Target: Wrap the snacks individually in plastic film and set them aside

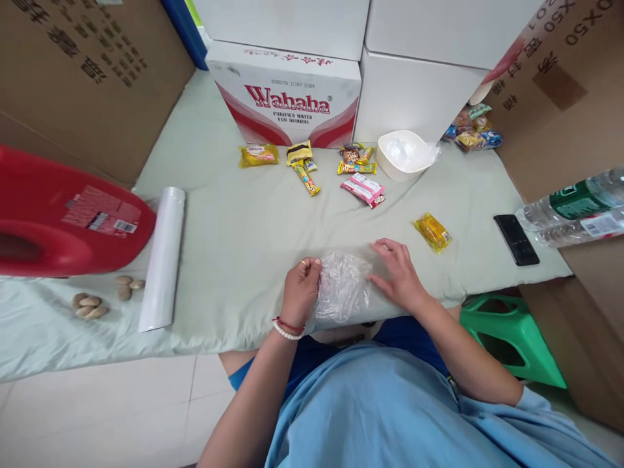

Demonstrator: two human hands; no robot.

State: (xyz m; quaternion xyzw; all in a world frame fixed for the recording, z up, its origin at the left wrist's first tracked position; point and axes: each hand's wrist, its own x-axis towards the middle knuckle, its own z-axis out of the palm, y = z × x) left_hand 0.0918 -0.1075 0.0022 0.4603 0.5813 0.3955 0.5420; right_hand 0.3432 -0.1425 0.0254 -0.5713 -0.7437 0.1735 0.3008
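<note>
A crinkled clear plastic bag (344,286) lies at the table's front edge, close to my body. My left hand (301,289) pinches its left side between thumb and fingers. On the bag's right, my right hand (397,273) is open, thumb and fingers apart, with nothing in it; whether the thumb touches the plastic I cannot tell. A yellow wrapped snack (433,232) lies beyond my right hand. Farther back are a pink-and-white packet (363,188), a yellow snack stick (306,179), a yellow pack (258,155) and a white bowl (402,170) with clear plastic in it.
White cartons (292,97) stand along the back, between brown cardboard walls. At left are a red jug (73,214), a white roll (163,260) and several stones (90,307). On the right lie a black phone (517,239) and plastic bottles (575,203); below is a green stool (517,338).
</note>
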